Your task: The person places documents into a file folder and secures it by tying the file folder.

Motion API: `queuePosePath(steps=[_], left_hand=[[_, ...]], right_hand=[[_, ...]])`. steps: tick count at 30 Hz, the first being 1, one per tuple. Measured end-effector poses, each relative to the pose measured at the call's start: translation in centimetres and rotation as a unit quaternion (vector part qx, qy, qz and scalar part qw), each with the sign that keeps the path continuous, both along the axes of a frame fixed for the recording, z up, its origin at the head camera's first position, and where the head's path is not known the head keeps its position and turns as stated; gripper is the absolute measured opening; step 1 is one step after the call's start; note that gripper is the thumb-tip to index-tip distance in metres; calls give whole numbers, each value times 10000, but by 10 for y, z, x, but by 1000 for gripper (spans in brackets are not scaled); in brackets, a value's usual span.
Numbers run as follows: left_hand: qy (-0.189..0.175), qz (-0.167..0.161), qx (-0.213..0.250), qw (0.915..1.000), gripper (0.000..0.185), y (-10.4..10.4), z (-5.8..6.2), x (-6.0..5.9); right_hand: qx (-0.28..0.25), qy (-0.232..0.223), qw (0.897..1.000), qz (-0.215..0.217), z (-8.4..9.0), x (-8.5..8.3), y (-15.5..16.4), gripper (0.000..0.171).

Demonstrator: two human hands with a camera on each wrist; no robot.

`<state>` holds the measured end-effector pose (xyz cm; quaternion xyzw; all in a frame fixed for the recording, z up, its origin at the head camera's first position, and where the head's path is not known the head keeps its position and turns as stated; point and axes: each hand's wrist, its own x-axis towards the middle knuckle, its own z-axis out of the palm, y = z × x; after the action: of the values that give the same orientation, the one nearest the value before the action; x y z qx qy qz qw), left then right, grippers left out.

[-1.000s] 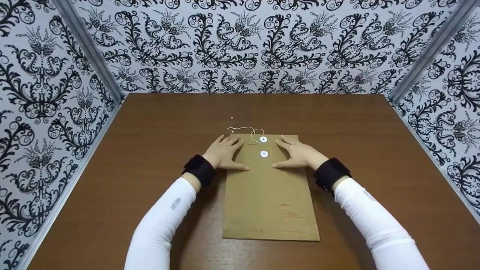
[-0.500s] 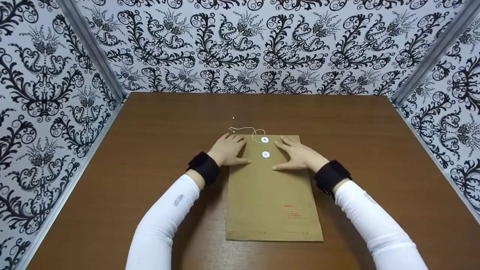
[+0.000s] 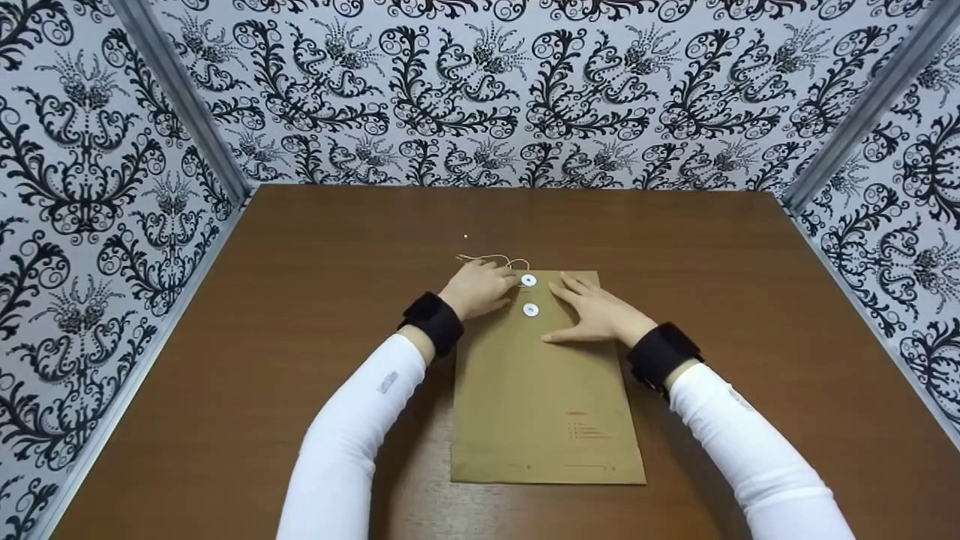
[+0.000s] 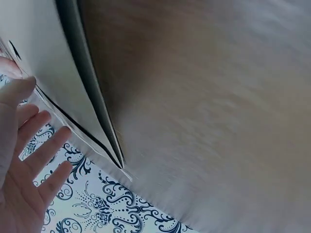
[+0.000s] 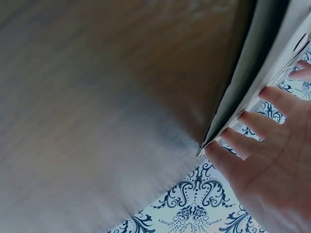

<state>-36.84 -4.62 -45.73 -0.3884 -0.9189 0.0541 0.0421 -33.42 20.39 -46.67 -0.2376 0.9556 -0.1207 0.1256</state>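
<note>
A brown string-tie envelope lies flat on the table with two white button discs near its top, an upper disc and a lower disc. A thin pale string trails from the upper disc past the top edge. My left hand is over the top left corner, its fingertips beside the upper disc; in the left wrist view, the fingers are spread and fairly straight near the envelope's edge. My right hand rests with spread fingers on the envelope's upper right side.
The brown wooden table extends around the envelope. Black-and-white patterned walls enclose its back and sides. A tiny white speck lies behind the string.
My left hand has moved right and slightly away from me, from the envelope's left edge to beside the upper disc. The right hand and the envelope have stayed almost in place.
</note>
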Motion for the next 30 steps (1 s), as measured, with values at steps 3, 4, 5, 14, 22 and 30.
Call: queuePosePath(steps=[3, 4, 5, 14, 22, 30], left_hand=[[236, -5, 29, 9997, 32, 4, 0, -1], [335, -2, 29, 9994, 29, 6, -1, -1], [451, 3, 52, 9990, 26, 7, -1, -2], [1373, 37, -419, 9896, 25, 19, -3, -5], [1523, -108, -464, 9872, 23, 22, -8, -16], [2145, -572, -196, 9748, 24, 11, -15, -21]], right_hand=[[-12, 11, 10000, 15, -1, 0, 1, 104], [-10, 1, 10000, 16, -1, -1, 1, 104], [-12, 10, 10000, 30, -1, -1, 1, 104], [-93, -37, 9999, 56, 0, -2, 1, 104], [-79, -109, 9999, 32, 1, -3, 0, 104], [-90, -139, 9999, -16, 0, -3, -2, 105]])
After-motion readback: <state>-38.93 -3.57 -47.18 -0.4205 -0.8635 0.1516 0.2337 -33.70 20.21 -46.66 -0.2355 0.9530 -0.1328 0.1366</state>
